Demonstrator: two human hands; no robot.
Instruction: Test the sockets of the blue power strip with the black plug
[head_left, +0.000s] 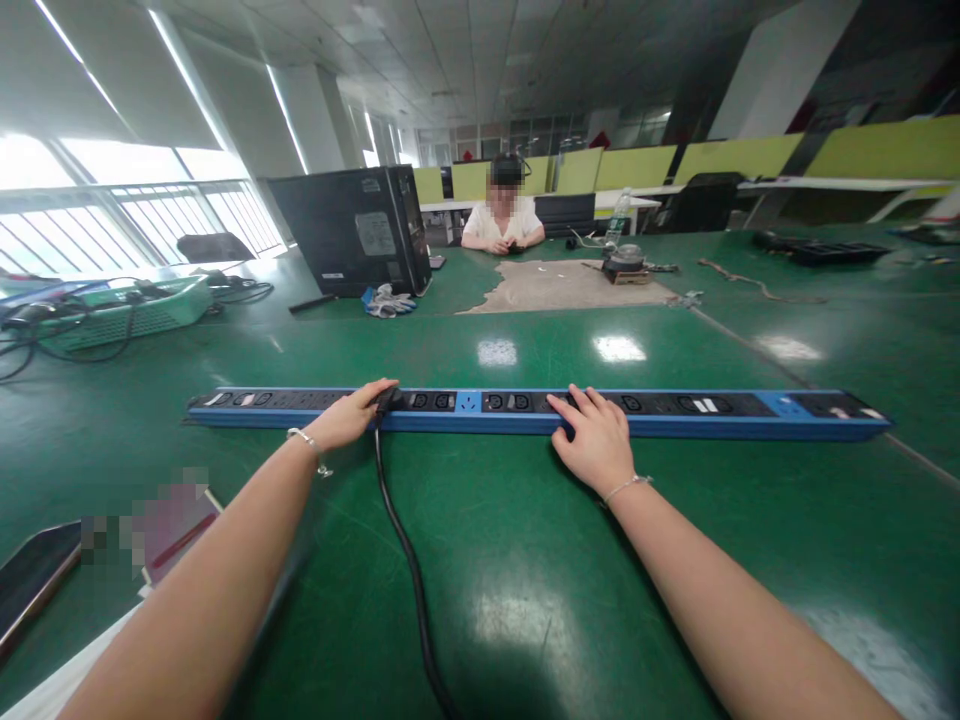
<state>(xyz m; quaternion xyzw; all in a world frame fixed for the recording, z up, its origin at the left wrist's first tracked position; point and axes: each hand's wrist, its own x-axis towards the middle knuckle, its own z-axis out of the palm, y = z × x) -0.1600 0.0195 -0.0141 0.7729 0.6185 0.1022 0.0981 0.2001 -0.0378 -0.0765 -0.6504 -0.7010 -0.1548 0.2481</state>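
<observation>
A long blue and black power strip [480,424] with several sockets lies across the green table. On its left half, my left hand [351,412] is closed round a black plug [389,399], which sits at a socket; how deep it is in cannot be seen. From the plug a black cable [409,545] runs down toward the table's near edge. My right hand [596,435] rests with spread fingers on the strip, right of its middle, and holds nothing.
At the back left stands a black computer case [367,235], with gloves [388,301] in front. A green basket [142,312] of cables is farther left. A person [502,215] sits across the table. A bare brown patch [555,287], a bottle [619,215] and a notebook [176,530] are also there.
</observation>
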